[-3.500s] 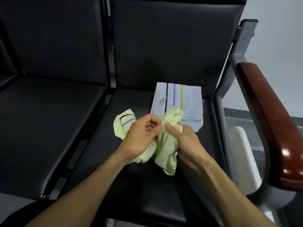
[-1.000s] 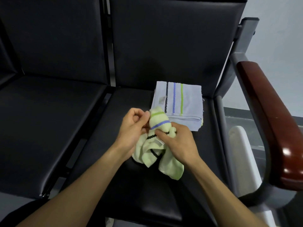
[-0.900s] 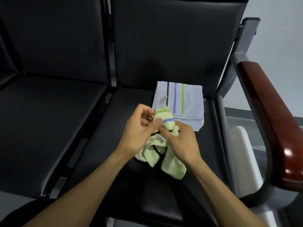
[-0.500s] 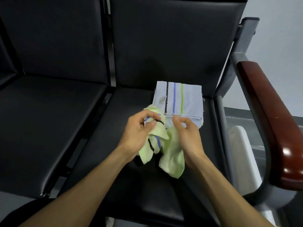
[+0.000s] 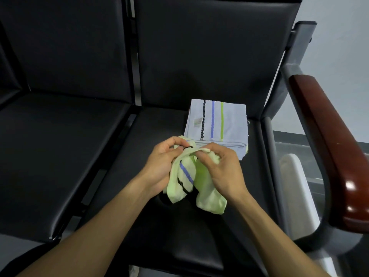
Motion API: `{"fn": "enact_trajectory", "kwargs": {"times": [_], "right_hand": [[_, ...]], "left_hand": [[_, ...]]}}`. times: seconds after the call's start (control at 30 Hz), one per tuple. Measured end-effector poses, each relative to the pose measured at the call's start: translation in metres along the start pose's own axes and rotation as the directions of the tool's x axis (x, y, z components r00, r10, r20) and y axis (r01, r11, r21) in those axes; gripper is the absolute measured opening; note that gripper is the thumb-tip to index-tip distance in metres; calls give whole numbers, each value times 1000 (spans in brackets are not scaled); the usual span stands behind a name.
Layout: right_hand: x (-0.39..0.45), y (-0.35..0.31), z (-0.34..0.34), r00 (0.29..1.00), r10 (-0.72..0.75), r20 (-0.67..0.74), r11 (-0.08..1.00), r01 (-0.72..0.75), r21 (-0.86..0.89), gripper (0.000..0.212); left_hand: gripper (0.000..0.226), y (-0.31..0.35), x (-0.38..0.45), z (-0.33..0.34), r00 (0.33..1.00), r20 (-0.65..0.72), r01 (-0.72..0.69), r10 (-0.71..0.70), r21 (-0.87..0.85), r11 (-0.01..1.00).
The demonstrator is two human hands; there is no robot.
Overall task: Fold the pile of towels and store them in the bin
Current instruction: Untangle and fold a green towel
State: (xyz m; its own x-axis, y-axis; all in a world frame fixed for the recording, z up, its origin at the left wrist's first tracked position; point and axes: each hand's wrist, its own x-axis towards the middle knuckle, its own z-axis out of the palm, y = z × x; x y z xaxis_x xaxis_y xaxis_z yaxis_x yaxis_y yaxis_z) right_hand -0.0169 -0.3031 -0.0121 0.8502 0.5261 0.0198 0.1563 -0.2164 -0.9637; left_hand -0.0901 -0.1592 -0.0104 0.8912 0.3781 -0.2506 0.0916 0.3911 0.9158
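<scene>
Hands first: left hand (image 5: 162, 166) and right hand (image 5: 221, 168) both pinch the green towel (image 5: 191, 176) by its top edge, fingers curled on the cloth, close to each other above the seat (image 5: 111, 146). I think they hold it so to find a corner or a straight edge, bc the towel hangs bunched in two lobes w/ the blue and black stripes twisted, not spread. It hangs free from the fingers; I cannot tell if the lower ends touch the seat.

Behind the hands, a folded white towel (image 5: 217, 122) lies flat at the back of the same seat, stripes up, approx. square. Probably it is put there as a finished one, out of the way of folding. Under its right edge I see a bit of green, maybe another towel, not sure.

Bin: I am not certain where it is. A white thing (image 5: 295, 186) stands just beside the chair under the armrest (image 5: 327, 148), perhaps that.

So folding of green one is not yet begun, I judge.
</scene>
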Motion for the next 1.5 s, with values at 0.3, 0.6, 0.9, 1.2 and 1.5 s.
{"fn": "enact_trajectory", "kwargs": {"times": [0.3, 0.6, 0.9, 1.2, 1.5], "right_hand": [[1, 2, -1, 999, 41, -31, 998, -42, -39, 19], [10, 9, -8, 927, 361, 98, 792, -360, 493, 37], [5, 2, -6, 946, 319, -48, 886, -280, 370, 9], [0, -10, -1, 994, 51, 96, 963, -74, 260, 14], [1, -6, -5, 994, -2, 105, 1000, -1, 28, 9]], "left_hand": [[20, -4, -5, 8, 927, 146, -346, 345, 689, 637], [6, -5, 0, 2, 959, -103, -171, 263, 529, 831], [6, -7, -2, 6, 955, -80, -199, 287, 546, 814], [4, -8, -3, 8, 964, -64, -190, 257, 512, 838], [9, -2, -1, 1, 943, -138, -180, 303, 552, 814]]}}
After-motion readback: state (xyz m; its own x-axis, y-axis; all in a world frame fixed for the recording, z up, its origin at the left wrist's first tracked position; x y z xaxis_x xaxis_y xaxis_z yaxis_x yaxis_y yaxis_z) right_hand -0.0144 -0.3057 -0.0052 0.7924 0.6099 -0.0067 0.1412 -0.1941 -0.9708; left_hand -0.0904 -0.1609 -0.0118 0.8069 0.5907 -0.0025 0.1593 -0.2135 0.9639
